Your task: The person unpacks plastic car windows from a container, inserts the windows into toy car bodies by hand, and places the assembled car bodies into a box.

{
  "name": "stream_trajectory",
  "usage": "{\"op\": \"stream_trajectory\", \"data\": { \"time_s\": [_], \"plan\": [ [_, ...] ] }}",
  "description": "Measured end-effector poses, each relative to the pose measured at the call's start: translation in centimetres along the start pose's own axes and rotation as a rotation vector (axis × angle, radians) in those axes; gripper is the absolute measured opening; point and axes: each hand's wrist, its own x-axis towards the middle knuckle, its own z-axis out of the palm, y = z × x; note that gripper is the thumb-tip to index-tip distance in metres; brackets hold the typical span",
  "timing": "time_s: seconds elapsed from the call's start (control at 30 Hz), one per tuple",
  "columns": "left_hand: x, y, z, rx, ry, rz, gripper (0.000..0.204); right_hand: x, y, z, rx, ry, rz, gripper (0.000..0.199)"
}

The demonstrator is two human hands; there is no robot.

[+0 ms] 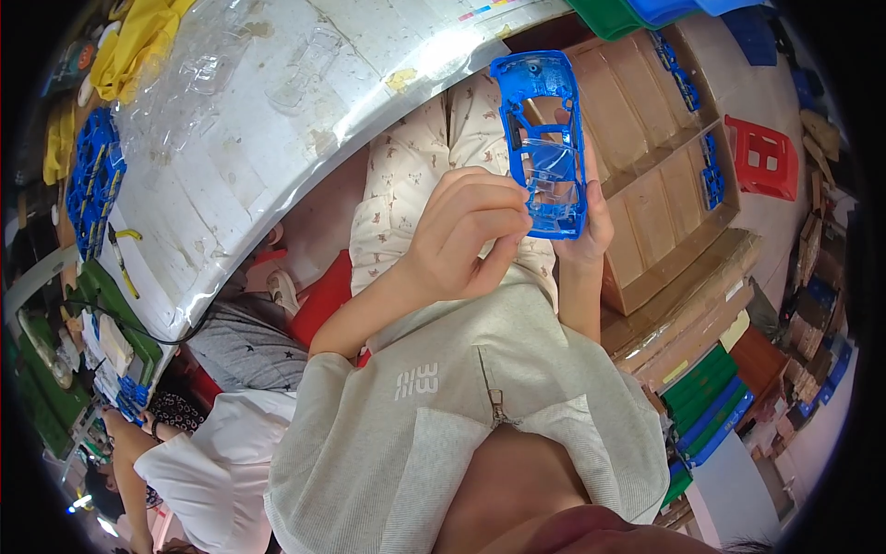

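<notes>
A blue plastic toy car body shell [541,78] is held up over my lap, its hollow inside with cut-out windows facing me. My right hand [595,226] grips it from behind and along its right edge, most of the fingers hidden. A clear plastic window piece [552,166] lies inside the shell, across its middle and lower part. At the shell's lower left edge, my left hand [471,231] is closed, thumb and fingertips pinched on the near end of the clear piece; the exact contact is partly hidden.
A white, worn table [277,120] curves along the left, with clear plastic film and blue parts [92,185] on it. To the right stands a divided cardboard box [637,120] holding several blue parts. A red stool [764,157] is beyond. Another person [217,462] sits at left.
</notes>
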Motion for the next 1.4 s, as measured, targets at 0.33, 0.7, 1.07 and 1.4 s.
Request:
{"op": "stream_trajectory", "data": {
  "time_s": [0.33,0.7,1.07,1.4],
  "plan": [
    [0.5,0.1,-0.3,-0.189,0.115,-0.166,0.027,0.0,-0.7,0.9,0.126,-0.076,0.021,0.081],
    [0.7,-0.1,0.0,0.116,0.005,0.103,0.025,-0.4,-0.3,0.4,0.103,-0.049,0.048,0.083],
    [1.6,0.4,-0.5,0.398,-0.259,0.029,0.027,-0.8,-0.2,0.8,0.215,-0.079,0.096,0.086],
    [0.6,-1.1,-0.2,0.109,0.367,-0.288,0.045,-0.8,0.0,1.1,0.382,-0.215,0.211,0.085]
  ]
}}
